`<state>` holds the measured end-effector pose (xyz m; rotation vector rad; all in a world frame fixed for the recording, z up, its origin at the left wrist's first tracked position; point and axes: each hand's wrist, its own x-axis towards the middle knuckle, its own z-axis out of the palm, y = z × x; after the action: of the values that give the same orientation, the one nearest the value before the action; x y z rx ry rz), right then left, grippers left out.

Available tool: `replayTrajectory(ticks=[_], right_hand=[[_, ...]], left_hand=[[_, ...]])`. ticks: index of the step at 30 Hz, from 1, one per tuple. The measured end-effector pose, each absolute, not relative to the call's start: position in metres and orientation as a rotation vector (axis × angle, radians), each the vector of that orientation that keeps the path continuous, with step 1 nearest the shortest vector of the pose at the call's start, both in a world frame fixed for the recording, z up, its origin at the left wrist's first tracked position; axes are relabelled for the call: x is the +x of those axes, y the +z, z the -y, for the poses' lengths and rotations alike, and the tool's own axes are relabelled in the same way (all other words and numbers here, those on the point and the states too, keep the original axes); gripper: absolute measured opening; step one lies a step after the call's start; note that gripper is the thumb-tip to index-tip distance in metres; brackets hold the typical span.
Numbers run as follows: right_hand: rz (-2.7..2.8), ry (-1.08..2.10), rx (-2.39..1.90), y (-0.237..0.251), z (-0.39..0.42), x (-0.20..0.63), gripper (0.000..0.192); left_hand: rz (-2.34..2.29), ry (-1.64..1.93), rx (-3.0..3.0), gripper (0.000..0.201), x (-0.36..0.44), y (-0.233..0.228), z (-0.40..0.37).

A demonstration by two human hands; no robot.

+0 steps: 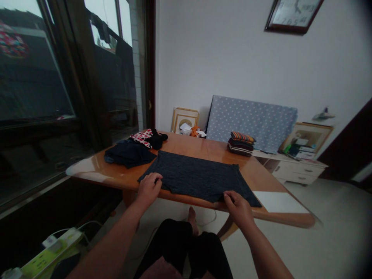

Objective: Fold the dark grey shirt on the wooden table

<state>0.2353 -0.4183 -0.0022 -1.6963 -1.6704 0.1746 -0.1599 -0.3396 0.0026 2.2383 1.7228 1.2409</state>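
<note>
A dark grey shirt (197,174) lies spread flat on the wooden table (188,144), one short sleeve reaching out at each near corner. At the shirt's near left edge is my left hand (149,189), its fingers curled together on the cloth. My right hand (238,208) pinches the near edge farther right, thumb and forefinger closed on the fabric. The fingertips of both hands are partly hidden.
Crumpled dark clothes (130,153) and a red-and-white patterned cloth (142,136) lie at the table's left. A folded stack of clothes (241,144) stands at the far right. A white sheet (280,202) lies near the right corner. A power strip (49,254) is at lower left.
</note>
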Motion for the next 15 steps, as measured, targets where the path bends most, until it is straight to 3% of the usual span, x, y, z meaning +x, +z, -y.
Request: replayTrajectory(ticks=[7, 15], right_hand=[[1.615, 0.158, -1.726, -0.001, 0.399, 0.262, 0.033], [1.458, 0.184, -1.759, 0.009, 0.368, 0.295, 0.038]], left_hand=[[-1.73, 1.385, 2.024, 0.021, -0.175, 0.011, 0.294], [-1.868, 1.23, 1.763, 0.025, -0.187, 0.022, 0.223]])
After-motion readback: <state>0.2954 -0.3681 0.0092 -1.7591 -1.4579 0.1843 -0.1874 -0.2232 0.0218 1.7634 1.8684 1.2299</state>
